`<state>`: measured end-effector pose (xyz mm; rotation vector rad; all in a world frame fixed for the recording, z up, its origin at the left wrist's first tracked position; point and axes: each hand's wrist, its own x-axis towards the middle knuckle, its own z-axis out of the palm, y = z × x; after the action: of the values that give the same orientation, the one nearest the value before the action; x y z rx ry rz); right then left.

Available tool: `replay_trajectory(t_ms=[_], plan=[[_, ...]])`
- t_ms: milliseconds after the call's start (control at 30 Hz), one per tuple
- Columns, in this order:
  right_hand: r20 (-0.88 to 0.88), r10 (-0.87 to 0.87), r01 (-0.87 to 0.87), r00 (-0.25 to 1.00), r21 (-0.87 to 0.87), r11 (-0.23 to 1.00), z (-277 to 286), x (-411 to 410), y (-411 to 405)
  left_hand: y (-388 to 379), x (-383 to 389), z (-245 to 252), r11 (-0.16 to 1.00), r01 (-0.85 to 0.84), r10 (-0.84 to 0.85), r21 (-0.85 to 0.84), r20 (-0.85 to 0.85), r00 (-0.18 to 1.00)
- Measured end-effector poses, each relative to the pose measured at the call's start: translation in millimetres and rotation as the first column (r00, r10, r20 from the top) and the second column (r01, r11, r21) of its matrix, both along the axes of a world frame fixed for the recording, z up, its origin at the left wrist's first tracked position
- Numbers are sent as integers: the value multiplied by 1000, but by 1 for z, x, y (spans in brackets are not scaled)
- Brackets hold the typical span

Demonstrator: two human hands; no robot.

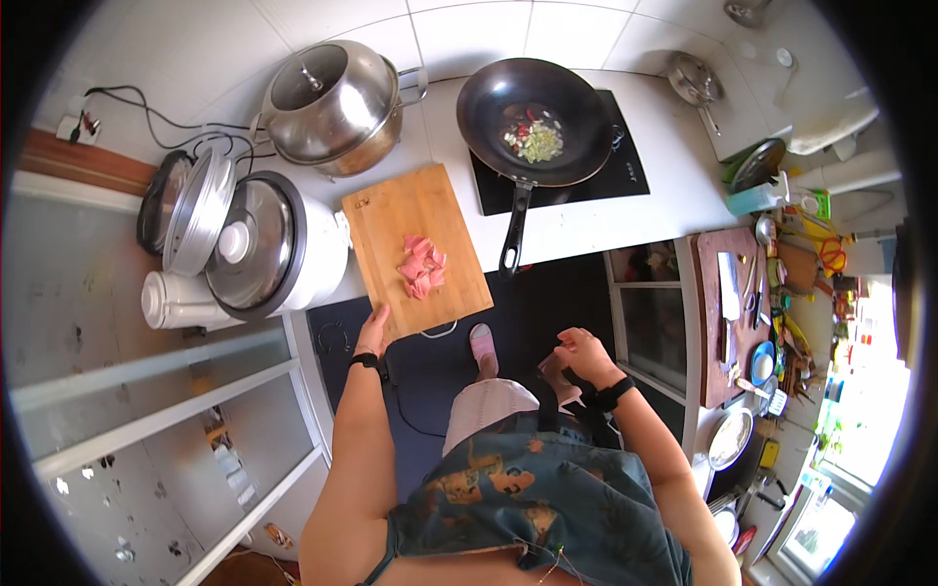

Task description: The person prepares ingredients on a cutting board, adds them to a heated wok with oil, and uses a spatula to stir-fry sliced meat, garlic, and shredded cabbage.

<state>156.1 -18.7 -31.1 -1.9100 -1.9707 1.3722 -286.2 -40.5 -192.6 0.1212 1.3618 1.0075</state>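
My left hand [374, 332] grips the near left corner of a wooden cutting board [454, 212], thumb on top. On the board lies a small pile of sliced raw pink meat [423, 267]. The board's near end juts past the counter's edge; whether its far end rests on the counter I cannot tell. My right hand [586, 353] hangs over the floor with nothing in it, fingers loosely bent. Ahead, a dark wok [538, 110] sits on a black induction cooktop [615, 172]. Chopped garlic, red chili and pale green bits [536, 139] lie in it. Its black handle [516, 231] points towards me.
Left of the board stand a white electric cooker [315, 242] with a glass lid and a large lidded steel pot [330, 110]. Power cords [190, 128] run along the wall. To the right, a cleaver [728, 286] lies on a dark wooden board [711, 256], near several utensils.
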Motion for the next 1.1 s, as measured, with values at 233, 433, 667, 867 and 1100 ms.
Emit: replay_trajectory(t_ms=[233, 433, 667, 867, 1100], plan=[[156, -121, 119, 980, 22, 993, -4, 42, -29, 6, 14, 18, 991, -72, 73, 113, 3, 997], [157, -232, 242, 960, -49, 969, -6, 64, -49, -6, 25, 54, 964, -122, 141, 235, -64, 988], [84, -307, 308, 948, 1, 951, -21, 118, -37, -6, 52, 128, 955, 35, 47, 293, -271, 962], [224, -604, 584, 765, 153, 797, -54, 224, -65, -43, 84, 180, 976, 83, 14, 199, -443, 897], [183, -951, 860, 249, 409, 304, -43, 319, -149, -93, 59, 216, 988, 20, 49, 154, -434, 899]])
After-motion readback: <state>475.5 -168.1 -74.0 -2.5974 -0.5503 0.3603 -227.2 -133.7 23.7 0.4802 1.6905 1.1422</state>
